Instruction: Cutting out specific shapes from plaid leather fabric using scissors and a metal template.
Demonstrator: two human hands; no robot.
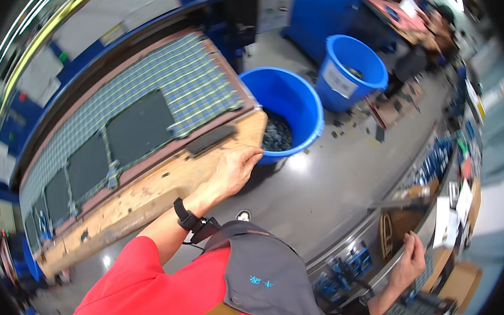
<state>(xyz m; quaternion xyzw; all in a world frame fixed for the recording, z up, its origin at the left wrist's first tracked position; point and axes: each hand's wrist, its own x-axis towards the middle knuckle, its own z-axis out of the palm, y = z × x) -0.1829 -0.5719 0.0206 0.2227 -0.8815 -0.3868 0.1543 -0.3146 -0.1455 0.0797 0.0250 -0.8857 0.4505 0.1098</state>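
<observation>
My left hand [235, 169] is above the wooden front edge of the workbench [142, 193], beside the rim of a blue bin [301, 103]. Its fingertips are pinched together; what they hold, if anything, is too small to make out. Close to that hand lies a dark flat block [210, 140] on the wood. Behind it, green-and-blue plaid fabric [198, 82] covers the bench top, with dark rectangular panels [140, 129] framed along its front. My right hand [408, 262] is held out at lower right, near a cluttered bench, thumb and fingers closed together. Anything inside them cannot be made out.
Dark scraps [277, 133] lie inside the near bin. A second blue bin [333, 71] stands behind it, next to a blue cabinet [315, 16]. Another person [432, 34] sits at a far table. Scraps litter the floor; at right are papers [444, 225] and a cardboard box [460, 286].
</observation>
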